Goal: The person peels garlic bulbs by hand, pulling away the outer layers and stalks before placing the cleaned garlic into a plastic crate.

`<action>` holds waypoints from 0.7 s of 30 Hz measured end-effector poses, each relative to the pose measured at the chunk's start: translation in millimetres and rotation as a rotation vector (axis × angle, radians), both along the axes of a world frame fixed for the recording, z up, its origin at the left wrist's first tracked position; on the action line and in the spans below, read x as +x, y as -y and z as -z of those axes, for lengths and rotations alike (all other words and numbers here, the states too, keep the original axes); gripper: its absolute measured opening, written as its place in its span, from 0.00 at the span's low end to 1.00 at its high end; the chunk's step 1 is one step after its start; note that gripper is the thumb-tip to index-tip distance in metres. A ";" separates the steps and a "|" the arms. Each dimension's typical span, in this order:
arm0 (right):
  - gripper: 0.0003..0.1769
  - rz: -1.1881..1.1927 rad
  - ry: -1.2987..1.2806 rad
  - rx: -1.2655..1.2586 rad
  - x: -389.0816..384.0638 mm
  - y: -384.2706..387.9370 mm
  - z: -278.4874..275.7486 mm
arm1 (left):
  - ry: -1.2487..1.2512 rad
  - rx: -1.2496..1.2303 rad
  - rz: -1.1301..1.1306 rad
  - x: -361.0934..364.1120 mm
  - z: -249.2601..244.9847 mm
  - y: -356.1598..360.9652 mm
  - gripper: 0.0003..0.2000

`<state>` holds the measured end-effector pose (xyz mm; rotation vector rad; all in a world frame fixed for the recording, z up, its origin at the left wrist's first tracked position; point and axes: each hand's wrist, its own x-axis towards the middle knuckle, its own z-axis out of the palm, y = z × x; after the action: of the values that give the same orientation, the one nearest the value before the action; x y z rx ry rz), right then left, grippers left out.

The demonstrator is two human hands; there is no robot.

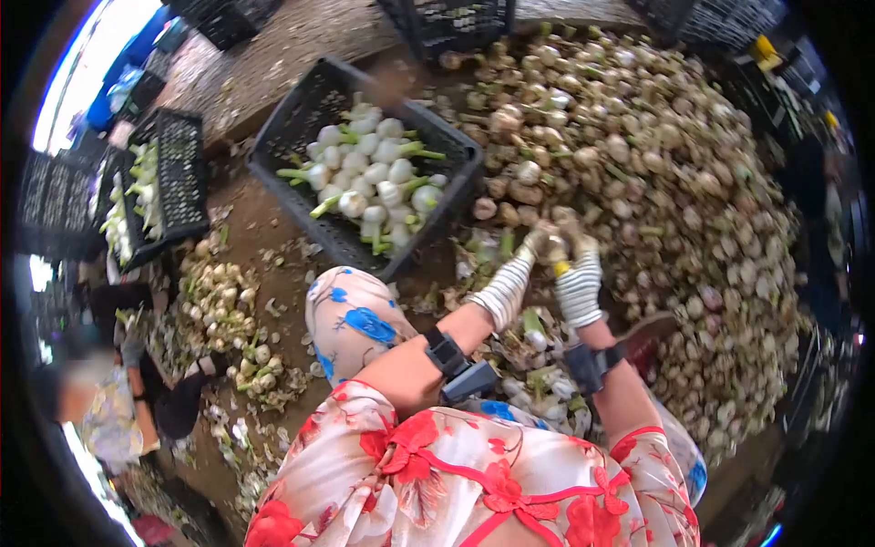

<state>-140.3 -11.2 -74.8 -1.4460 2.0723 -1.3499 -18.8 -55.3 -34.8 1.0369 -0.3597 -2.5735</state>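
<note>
My left hand (pixel 512 278), in a whitish ribbed glove with dirty fingertips, is closed round what looks like a garlic bulb (pixel 552 244), mostly covered by the fingers. Close beside it, my right hand (pixel 580 281) wears a matching glove and grips a yellow-handled tool (pixel 561 269); its working end is hidden. Both hands meet over the near edge of a large heap of untrimmed garlic (pixel 629 155). Left of them stands a black plastic crate (pixel 273 150) holding cleaned white garlic bulbs (pixel 369 169) with short green stems.
Loose peelings and cut stems (pixel 538 365) lie between my legs. On the left, another black crate (pixel 182 173) holds garlic, with a smaller garlic pile (pixel 219 305) near it. A co-worker (pixel 114 410) sits at far left. More crates (pixel 460 27) stand at the back.
</note>
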 end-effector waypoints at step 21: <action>0.11 -0.069 0.627 0.028 8.9 -119.6 -107.8 | -0.268 0.161 -0.001 -3.0 -46.3 -70.4 0.19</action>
<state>-131.4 108.4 33.0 -0.9052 1.6078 -1.4931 -21.8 15.1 11.5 0.7259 -0.0836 -2.7302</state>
